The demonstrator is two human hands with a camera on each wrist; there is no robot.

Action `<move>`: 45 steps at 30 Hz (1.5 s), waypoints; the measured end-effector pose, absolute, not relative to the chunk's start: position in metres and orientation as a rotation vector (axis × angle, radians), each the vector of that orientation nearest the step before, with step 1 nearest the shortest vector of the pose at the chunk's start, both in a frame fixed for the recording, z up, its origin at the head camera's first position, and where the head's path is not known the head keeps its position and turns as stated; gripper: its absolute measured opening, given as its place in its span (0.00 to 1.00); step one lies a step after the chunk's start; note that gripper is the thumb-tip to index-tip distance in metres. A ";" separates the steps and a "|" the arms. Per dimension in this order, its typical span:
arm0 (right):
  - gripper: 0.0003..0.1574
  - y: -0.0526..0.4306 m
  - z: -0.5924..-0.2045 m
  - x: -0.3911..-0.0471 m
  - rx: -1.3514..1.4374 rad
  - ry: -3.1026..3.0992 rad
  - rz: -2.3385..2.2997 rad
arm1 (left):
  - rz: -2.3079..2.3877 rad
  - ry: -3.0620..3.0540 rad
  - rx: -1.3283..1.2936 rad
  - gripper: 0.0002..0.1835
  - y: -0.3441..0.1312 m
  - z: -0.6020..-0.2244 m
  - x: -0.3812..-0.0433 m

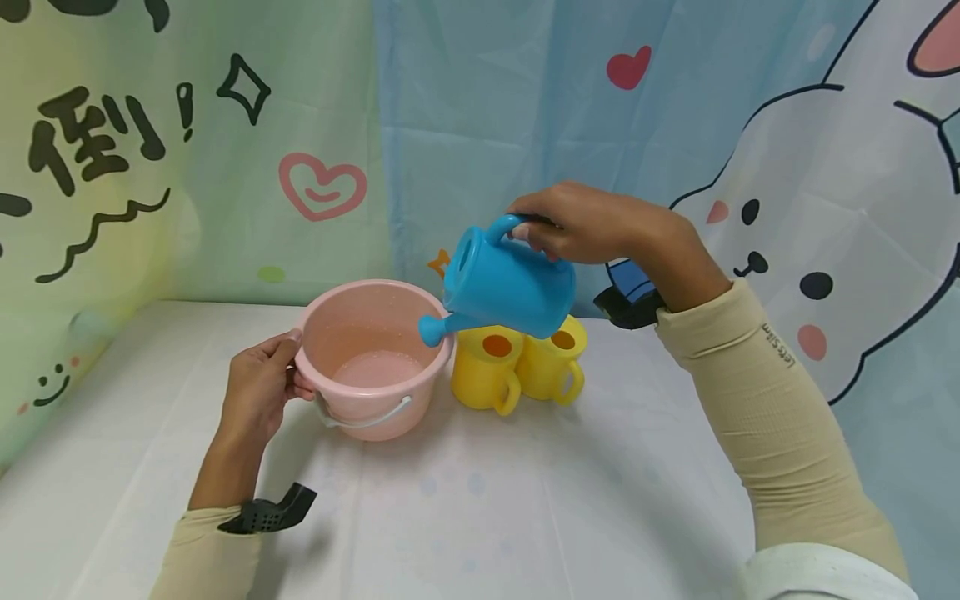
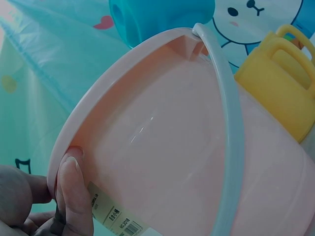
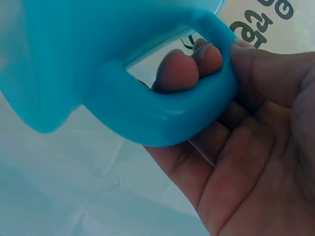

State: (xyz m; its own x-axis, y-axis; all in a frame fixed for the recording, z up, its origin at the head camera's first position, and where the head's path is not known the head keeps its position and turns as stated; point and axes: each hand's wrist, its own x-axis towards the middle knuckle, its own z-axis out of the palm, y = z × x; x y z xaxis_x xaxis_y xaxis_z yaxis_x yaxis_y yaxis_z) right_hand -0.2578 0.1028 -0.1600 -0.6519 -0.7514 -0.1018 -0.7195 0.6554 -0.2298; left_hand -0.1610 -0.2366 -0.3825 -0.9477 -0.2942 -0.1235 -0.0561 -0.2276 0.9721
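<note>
My right hand [image 1: 573, 223] grips the handle of a blue watering can [image 1: 513, 283], its fingers curled through the loop in the right wrist view. The can is tilted, its round spout head [image 1: 432, 331] low over the right side of a pink bucket [image 1: 375, 292]. At the bucket's left rim, my left hand [image 1: 258, 379] pinches the edge between thumb and fingers. The bucket stands on the table, and its pale handle [image 1: 371, 423] hangs down at the front. Whether liquid leaves the spout, I cannot tell.
Two yellow mugs [image 1: 480, 387] stand side by side just right of the bucket, partly under the can. A white cloth [image 1: 450, 517] covers the table. Behind rises a printed fabric backdrop [image 1: 480, 108]. A label [image 2: 115, 214] is stuck on the bucket's outside.
</note>
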 end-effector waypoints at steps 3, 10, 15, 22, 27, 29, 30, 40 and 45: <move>0.12 0.102 -0.160 -0.258 -1.207 2.682 -0.242 | -2.296 -1.858 0.444 0.30 -0.237 -0.383 -0.161; 0.14 0.099 -0.159 -0.259 -1.204 2.683 -0.225 | -2.286 -1.860 0.465 0.30 -0.237 -0.384 -0.160; 0.12 0.097 -0.160 -0.259 -1.209 2.683 -0.222 | -2.288 -1.856 0.465 0.30 -0.237 -0.384 -0.161; 0.12 0.098 -0.161 -0.260 -1.223 2.682 -0.226 | -2.301 -1.853 0.445 0.29 -0.237 -0.383 -0.161; 0.11 0.098 -0.162 -0.259 -1.238 2.675 -0.234 | -2.308 -1.849 0.436 0.29 -0.237 -0.382 -0.162; 0.10 0.098 -0.162 -0.258 -1.238 2.674 -0.240 | -2.308 -1.845 0.437 0.29 -0.237 -0.382 -0.162; 0.10 0.097 -0.162 -0.258 -1.239 2.674 -0.241 | -2.308 -1.844 0.437 0.29 -0.237 -0.382 -0.162; 0.10 0.097 -0.163 -0.257 -1.223 2.705 -0.232 | -2.307 -1.846 0.434 0.30 -0.238 -0.384 -0.163; 0.14 0.097 -0.163 -0.256 -1.228 2.718 -0.225 | -2.304 -1.847 0.427 0.29 -0.238 -0.384 -0.163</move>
